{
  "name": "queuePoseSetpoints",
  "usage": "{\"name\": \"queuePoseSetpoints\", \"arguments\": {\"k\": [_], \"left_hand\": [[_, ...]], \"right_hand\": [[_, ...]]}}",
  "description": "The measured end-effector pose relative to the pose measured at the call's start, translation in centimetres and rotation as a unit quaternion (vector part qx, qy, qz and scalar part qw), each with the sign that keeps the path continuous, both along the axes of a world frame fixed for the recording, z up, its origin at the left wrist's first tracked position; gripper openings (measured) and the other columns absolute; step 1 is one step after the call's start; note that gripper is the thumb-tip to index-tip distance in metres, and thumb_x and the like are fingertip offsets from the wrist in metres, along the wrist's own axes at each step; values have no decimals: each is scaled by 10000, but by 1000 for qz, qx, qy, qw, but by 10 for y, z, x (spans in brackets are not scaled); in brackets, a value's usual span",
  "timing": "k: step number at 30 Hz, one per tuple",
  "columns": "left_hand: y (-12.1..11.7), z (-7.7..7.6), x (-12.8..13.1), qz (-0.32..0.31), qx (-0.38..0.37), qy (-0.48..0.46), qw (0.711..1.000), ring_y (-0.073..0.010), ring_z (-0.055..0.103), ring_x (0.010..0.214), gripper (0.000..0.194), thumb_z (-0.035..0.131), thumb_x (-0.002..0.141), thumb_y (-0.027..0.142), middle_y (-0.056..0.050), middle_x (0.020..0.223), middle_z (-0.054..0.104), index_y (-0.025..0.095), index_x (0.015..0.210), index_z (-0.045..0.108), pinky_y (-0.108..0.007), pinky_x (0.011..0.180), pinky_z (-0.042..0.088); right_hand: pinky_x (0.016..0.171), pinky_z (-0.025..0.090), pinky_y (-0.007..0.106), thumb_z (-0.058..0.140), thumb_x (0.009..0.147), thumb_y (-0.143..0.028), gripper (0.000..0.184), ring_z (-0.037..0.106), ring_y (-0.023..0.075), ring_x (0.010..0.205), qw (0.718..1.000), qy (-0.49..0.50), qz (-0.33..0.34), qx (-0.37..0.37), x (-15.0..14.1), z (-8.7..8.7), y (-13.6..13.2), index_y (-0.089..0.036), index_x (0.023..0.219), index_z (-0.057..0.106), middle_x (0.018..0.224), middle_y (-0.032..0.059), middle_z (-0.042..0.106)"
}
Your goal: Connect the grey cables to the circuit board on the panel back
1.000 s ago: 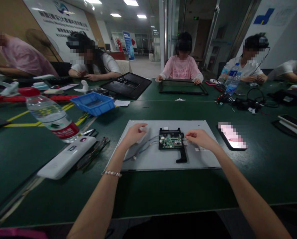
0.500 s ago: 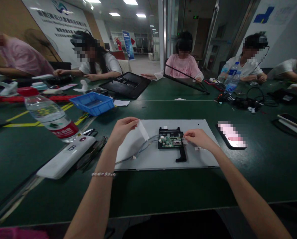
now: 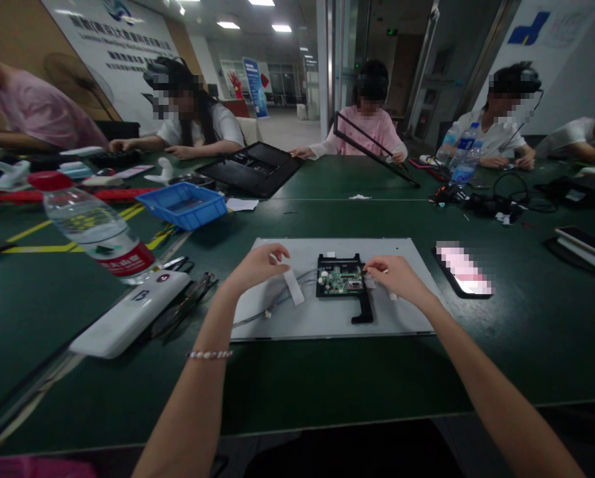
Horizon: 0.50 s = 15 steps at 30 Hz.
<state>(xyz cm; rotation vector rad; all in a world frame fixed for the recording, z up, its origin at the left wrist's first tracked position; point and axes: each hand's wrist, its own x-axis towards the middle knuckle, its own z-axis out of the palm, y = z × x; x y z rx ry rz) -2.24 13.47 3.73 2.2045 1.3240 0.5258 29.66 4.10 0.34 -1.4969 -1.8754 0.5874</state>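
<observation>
A grey flat panel [image 3: 397, 315] lies on the green table, and on it sits a green circuit board [image 3: 338, 280] in a black bracket [image 3: 362, 311]. Thin grey cables [image 3: 277, 307] run from the board's left side across the panel. A white strip [image 3: 293, 287], seemingly tape, lies slanted over these cables. My left hand [image 3: 260, 267] is just above the strip's upper end, thumb and forefinger apart. At the board's right edge, my right hand [image 3: 390, 273] has its fingertips pinched together; whatever they hold is too small to make out.
Left of the panel are a white power bank [image 3: 133, 315], eyeglasses [image 3: 185, 305] and a water bottle [image 3: 98, 229]. A blue tray [image 3: 185, 206] stands farther back. A phone [image 3: 464, 272] lies to the right. Several people sit across the table, one holding a black frame [image 3: 377, 151].
My left hand has opened from its pinch on the white strip, which now rests lower and farther right over the cables. My right hand has stayed at the board's right edge.
</observation>
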Motion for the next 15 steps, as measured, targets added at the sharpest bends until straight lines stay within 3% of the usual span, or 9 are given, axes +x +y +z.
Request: {"name": "queuePoseSetpoints", "arguments": {"k": [3,6,11,15], "left_hand": [[-5,5,6,-73,-2,13,997,-148,522,662,246,587,714,372,11,694,542,180,867,599,-260,627,397],[-9,2,11,-152,-29,60,986,-153,528,699,253,603,708,374,4,748,558,184,874,581,-256,646,388],[-8,-12,13,-139,-53,147,978,-185,536,758,348,665,648,422,-28,840,575,179,872,555,-276,662,387],[-6,-14,11,-136,-73,147,977,-195,529,790,397,682,629,445,-41,865,565,179,881,530,-288,688,394]], "right_hand": [[741,469,304,484,866,-201,205,616,170,820,997,-29,-6,78,-8,2,-2,-181,919,682,914,55,683],[812,468,321,469,892,-186,203,596,170,891,990,-66,31,123,-23,5,-7,-182,980,652,984,60,654],[863,470,333,462,911,-181,197,569,178,967,977,-117,120,131,-46,7,-16,-178,1003,636,1049,69,627],[870,476,339,446,925,-183,212,559,181,991,972,-131,136,139,-49,8,-19,-172,1029,630,1081,75,615]]}}
